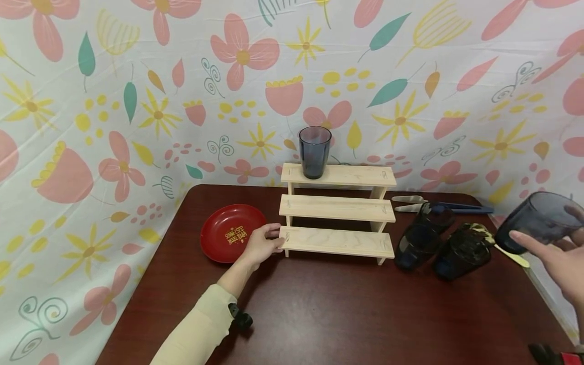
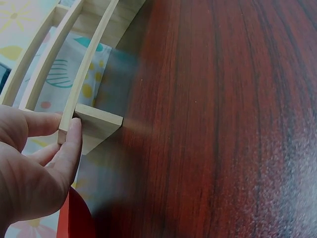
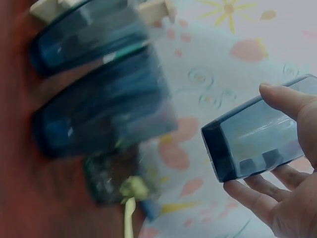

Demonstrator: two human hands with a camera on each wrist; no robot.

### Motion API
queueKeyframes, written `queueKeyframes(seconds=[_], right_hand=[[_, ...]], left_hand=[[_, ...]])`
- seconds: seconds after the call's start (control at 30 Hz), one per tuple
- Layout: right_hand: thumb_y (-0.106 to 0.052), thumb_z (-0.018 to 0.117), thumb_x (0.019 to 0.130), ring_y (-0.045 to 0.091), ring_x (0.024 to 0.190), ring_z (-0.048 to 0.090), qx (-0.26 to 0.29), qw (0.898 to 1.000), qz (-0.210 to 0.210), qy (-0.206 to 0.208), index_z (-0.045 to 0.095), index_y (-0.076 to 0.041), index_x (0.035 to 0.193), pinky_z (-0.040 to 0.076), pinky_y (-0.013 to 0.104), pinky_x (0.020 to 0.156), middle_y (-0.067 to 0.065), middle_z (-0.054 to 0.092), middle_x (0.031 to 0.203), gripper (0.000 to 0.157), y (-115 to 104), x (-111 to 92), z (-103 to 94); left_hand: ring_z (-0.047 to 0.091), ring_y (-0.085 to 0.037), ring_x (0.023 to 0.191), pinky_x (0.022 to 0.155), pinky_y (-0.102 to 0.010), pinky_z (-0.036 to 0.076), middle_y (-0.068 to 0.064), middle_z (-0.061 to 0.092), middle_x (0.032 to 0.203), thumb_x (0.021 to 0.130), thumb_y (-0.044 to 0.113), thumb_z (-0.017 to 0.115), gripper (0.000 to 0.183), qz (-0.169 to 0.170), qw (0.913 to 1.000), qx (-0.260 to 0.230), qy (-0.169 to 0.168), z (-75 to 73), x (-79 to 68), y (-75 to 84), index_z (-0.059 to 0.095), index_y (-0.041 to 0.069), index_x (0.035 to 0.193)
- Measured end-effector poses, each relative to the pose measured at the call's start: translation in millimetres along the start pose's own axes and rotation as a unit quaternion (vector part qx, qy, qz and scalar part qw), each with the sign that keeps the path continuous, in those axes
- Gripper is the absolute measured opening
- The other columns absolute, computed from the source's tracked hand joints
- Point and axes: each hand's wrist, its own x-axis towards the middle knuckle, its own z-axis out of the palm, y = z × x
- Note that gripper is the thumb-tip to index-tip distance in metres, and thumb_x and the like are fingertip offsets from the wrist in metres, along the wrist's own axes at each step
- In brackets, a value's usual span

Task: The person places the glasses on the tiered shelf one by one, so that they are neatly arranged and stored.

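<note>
A three-tier wooden shelf rack (image 1: 337, 241) stands on the dark table. My left hand (image 1: 260, 248) pinches the left end of its lowest board; the left wrist view has thumb and fingers on both faces of that board (image 2: 89, 64). On the top tier, toward the left, one blue-grey glass (image 1: 315, 154) stands upright. Off to the right, my right hand (image 1: 558, 263) grips another blue-grey glass (image 1: 538, 220), tilted and raised. Its thumb lies along one side and the other fingers along the opposite side (image 3: 257, 134).
Dark glasses (image 1: 415, 248) (image 3: 104, 104) stand close together right of the rack. By them lies a pale yellow utensil (image 1: 513, 257). Blue-handled tongs (image 1: 461, 208) lie behind. A red plate (image 1: 212, 235) sits left of the rack, near the left forearm. Patterned cloth (image 1: 182, 101) hangs behind.
</note>
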Motion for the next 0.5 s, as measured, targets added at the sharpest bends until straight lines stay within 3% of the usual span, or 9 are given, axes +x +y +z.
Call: queueKeyframes(seconds=[0.1, 0.2, 0.27, 0.37, 0.5], right_hand=[[0.005, 0.076, 0.087, 0.005, 0.133, 0.048, 0.01, 0.998, -0.044, -0.034, 0.025, -0.027, 0.164, 0.039, 0.006, 0.098, 0.003, 0.039, 0.161, 0.097, -17, 6, 3.2], [-0.002, 0.078, 0.09, 0.007, 0.135, 0.048, 0.007, 0.996, -0.05, -0.077, 0.024, -0.03, 0.164, 0.04, -0.001, 0.082, 0.003, 0.04, 0.161, 0.097, -36, 10, 10.5], [-0.009, 0.08, 0.092, 0.013, 0.141, 0.045, -0.008, 0.993, -0.05, -0.103, 0.021, -0.034, 0.164, 0.04, -0.001, 0.079, 0.002, 0.037, 0.163, 0.096, -49, 12, 17.4], [-0.019, 0.082, 0.091, 0.011, 0.135, 0.049, -0.009, 0.991, -0.032, -0.133, 0.021, -0.039, 0.163, 0.043, -0.001, 0.077, 0.002, 0.038, 0.161, 0.096, -67, 15, 30.4], [-0.019, 0.085, 0.089, 0.002, 0.114, 0.054, 0.026, 0.986, -0.028, -0.161, 0.023, -0.036, 0.162, 0.049, 0.003, 0.076, 0.002, 0.046, 0.15, 0.097, -88, 21, 52.3]], left_hand=[[0.07, -0.024, 0.088, 0.076, -0.036, 0.065, -0.028, 0.063, 0.125, 0.095, -0.005, 0.067, 0.052, 0.003, 1.0, -0.001, 0.001, -0.3, -0.2, -0.2, 0.051, -0.011, 0.144], [0.07, -0.024, 0.088, 0.076, -0.036, 0.065, -0.028, 0.063, 0.125, 0.095, -0.005, 0.066, 0.052, 0.002, 1.0, 0.0, 0.004, -0.5, -1.6, -0.3, 0.051, -0.011, 0.144], [0.07, -0.024, 0.088, 0.076, -0.036, 0.065, -0.028, 0.063, 0.125, 0.095, -0.005, 0.066, 0.052, 0.001, 1.0, 0.0, 0.004, -0.3, -2.4, -0.3, 0.051, -0.01, 0.144], [0.07, -0.024, 0.088, 0.076, -0.036, 0.065, -0.029, 0.063, 0.125, 0.095, -0.006, 0.066, 0.051, 0.004, 1.0, 0.001, 0.002, 0.4, -2.9, -1.0, 0.051, -0.011, 0.144], [0.071, -0.025, 0.088, 0.076, -0.036, 0.065, -0.029, 0.063, 0.125, 0.095, -0.006, 0.066, 0.051, 0.01, 0.9999, -0.003, 0.0, 0.6, -1.8, -0.8, 0.051, -0.012, 0.143]])
